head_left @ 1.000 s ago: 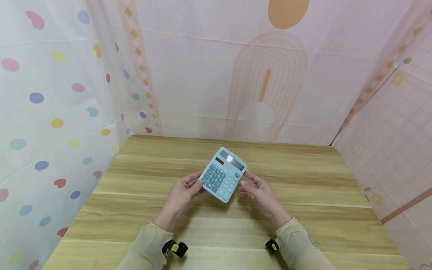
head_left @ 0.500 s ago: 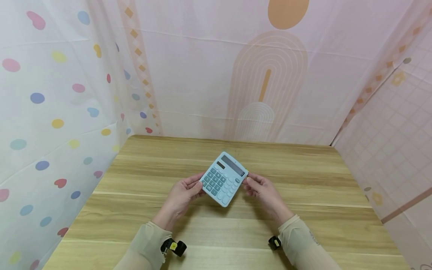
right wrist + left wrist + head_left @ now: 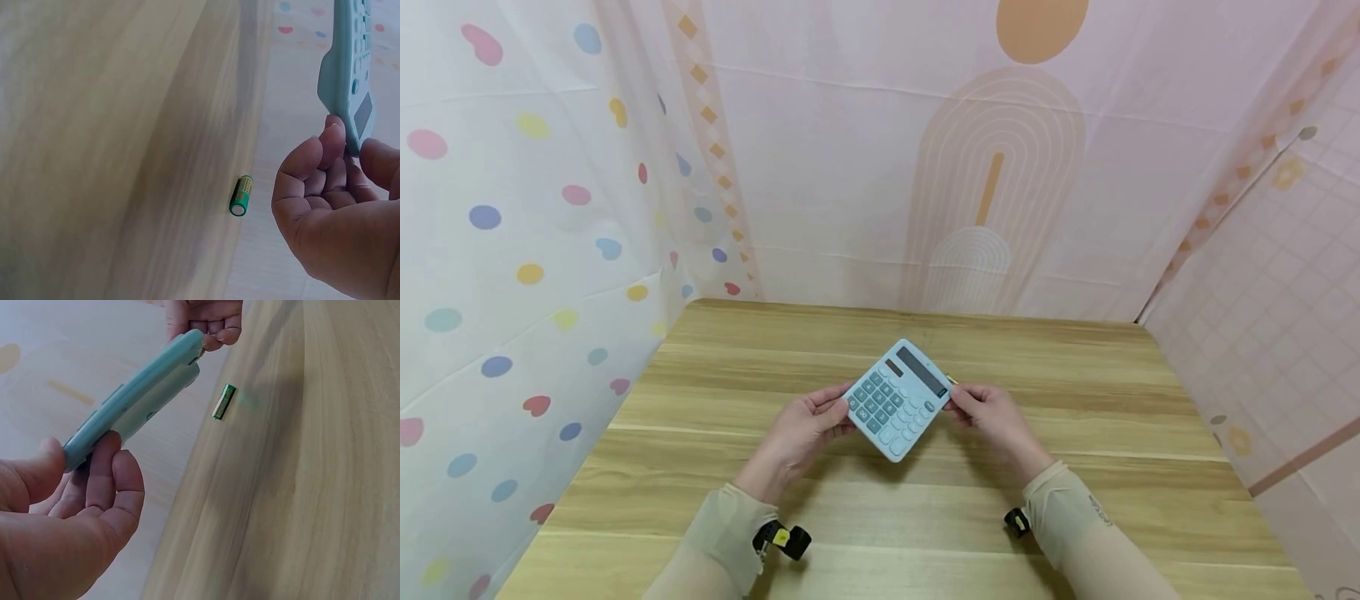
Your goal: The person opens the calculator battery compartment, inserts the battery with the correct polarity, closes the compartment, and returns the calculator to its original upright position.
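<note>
A light blue calculator [image 3: 895, 404] is held tilted above the table, its keys and dark display facing up. My left hand [image 3: 805, 429] pinches its lower left corner, thumb on top and fingers curled beneath, as the left wrist view shows. At the upper right corner my right hand [image 3: 996, 417] pinches it between thumb and fingers. Under the calculator, a green battery [image 3: 241, 195] lies on the table; the left wrist view shows the same battery [image 3: 224, 402] from the other side. In the head view only a sliver of it peeks out beside the right fingertips.
The wooden table [image 3: 1075, 517] ends at the back against a pink patterned curtain [image 3: 820, 167]. A dotted curtain [image 3: 557, 250] hangs at the left and a grid-patterned one [image 3: 1285, 275] at the right. Both wrists wear black camera straps.
The calculator has turned slightly clockwise and its top edge has come down a little. My right hand has moved right and taken hold of the upper right corner. The left hand keeps its grip.
</note>
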Motion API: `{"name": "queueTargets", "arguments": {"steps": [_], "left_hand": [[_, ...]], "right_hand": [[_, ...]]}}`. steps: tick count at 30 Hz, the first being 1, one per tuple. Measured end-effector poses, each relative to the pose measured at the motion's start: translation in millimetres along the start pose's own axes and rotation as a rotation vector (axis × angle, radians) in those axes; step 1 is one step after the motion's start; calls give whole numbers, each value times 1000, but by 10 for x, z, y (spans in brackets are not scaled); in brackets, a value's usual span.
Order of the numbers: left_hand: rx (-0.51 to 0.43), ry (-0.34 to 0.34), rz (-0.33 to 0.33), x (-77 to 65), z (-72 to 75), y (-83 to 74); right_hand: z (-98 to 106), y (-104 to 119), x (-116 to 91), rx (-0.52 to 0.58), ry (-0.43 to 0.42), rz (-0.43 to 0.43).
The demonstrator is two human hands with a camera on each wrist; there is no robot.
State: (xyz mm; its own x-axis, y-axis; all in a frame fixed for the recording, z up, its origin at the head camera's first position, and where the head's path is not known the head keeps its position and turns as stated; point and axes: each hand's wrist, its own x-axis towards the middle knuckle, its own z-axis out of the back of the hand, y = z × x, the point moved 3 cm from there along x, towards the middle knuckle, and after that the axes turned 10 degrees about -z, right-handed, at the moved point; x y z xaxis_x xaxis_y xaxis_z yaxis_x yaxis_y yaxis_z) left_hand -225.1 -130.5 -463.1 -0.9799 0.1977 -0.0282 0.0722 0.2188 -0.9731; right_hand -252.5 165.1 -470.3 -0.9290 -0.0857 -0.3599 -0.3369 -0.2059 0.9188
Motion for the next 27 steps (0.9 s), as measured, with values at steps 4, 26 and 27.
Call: {"name": "queueTargets", "arguments": {"steps": [4,26,27], "left_hand": [[-26,-23,16,15,9,-2],[10,-170,59,25,129,-3],[32,-173,60,25,132,-14]], "right_hand": [[-19,1,7,5,0,-3],[-91,47,-36,105,5,4],[-90,47,-37,111,3,5]]}}
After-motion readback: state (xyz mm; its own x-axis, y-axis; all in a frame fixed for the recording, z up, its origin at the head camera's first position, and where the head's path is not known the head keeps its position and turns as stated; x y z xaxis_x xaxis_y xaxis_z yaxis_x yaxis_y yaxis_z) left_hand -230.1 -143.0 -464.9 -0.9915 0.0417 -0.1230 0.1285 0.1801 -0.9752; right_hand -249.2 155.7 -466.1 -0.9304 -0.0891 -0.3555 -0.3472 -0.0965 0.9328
